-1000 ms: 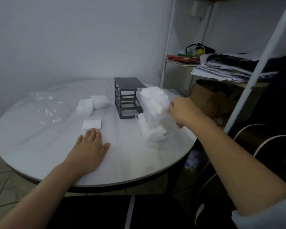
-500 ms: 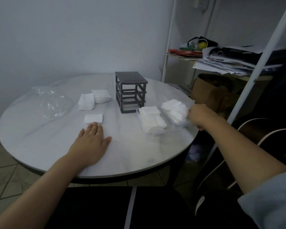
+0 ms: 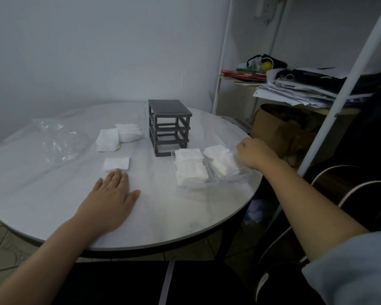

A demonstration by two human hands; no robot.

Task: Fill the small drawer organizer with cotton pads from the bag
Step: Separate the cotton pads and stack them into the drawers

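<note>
Clear drawers (image 3: 209, 183) full of cotton pads (image 3: 190, 167); right hand (image 3: 254, 154) curled on one, left hand (image 3: 111, 199) flat.

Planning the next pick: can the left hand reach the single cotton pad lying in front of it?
Likely yes. The left hand rests flat on the table, fingertips almost at the single cotton pad's near edge; nothing lies between them.

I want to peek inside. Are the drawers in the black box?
Out. The black box has empty see-through slots, and two clear drawers full of white pads sit beside it.
</note>
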